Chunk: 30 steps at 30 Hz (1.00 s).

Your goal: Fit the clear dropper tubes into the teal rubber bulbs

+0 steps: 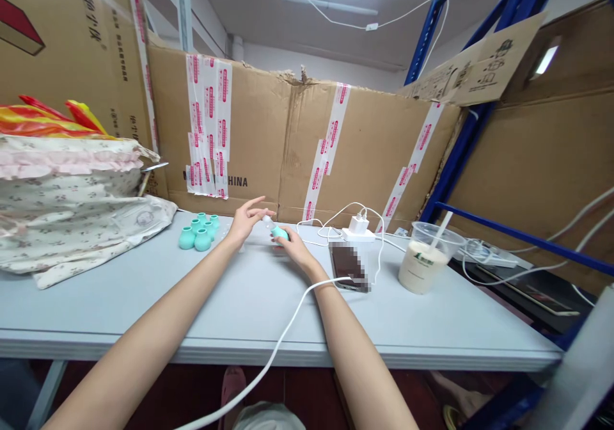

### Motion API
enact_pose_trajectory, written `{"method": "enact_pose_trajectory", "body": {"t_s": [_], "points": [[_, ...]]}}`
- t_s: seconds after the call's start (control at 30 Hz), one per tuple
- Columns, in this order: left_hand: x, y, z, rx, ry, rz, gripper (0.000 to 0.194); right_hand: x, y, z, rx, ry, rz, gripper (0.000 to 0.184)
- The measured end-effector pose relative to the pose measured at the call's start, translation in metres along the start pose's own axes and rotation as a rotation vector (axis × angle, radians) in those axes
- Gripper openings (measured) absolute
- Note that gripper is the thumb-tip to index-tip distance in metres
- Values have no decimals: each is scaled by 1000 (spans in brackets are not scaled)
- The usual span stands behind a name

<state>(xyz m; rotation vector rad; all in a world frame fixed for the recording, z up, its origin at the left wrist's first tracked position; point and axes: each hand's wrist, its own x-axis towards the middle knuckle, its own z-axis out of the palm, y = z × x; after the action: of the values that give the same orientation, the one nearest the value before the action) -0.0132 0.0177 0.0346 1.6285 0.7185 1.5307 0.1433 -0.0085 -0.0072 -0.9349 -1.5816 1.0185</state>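
Note:
Over the middle of the table, my right hand (293, 248) grips a small round turquoise pot (279, 232), tilted toward the left. My left hand (244, 222) pinches a small transparent plastic piece (267, 221) between thumb and fingers, with one finger stretched out above. The piece is right at the pot's mouth; whether it sits in it I cannot tell. Left of my left hand, several matching turquoise pots (202, 240) stand in a cluster. A few tiny transparent pieces (224, 230) seem to lie between that cluster and my left wrist.
A phone (349, 266) lies right of my right hand, and a white cable (283, 337) crosses my right wrist. Behind it sits a charger (358, 224) with looped cords. A drink cup (422, 267) stands at right, a floral cloth bag (71, 212) at left. Cardboard (261, 135) walls the back.

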Motion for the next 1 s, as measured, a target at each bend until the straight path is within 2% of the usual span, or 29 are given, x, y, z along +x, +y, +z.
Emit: {"method": "enact_pose_trajectory", "body": {"t_s": [0.23, 0.37, 0.5, 0.67, 0.83, 1.0], "points": [[-2, -8, -1, -32, -15, -36, 59, 0, 4, -3, -221, 23, -121, 36], [-7, -8, 4, -13, -27, -22, 59, -2, 5, 2, -247, 23, -115, 27], [-8, -4, 7, -17, 21, -26, 60, -3, 1, 6, -91, -24, -59, 27], [-5, -3, 9, -58, 71, -37, 61, -1, -10, -1, 174, 29, 50, 41], [1, -8, 3, 30, 197, -62, 55, -1, -11, -8, 271, 114, 51, 44], [9, -13, -9, 45, 288, -35, 50, 1, -6, -11, 323, 128, 74, 43]]}}
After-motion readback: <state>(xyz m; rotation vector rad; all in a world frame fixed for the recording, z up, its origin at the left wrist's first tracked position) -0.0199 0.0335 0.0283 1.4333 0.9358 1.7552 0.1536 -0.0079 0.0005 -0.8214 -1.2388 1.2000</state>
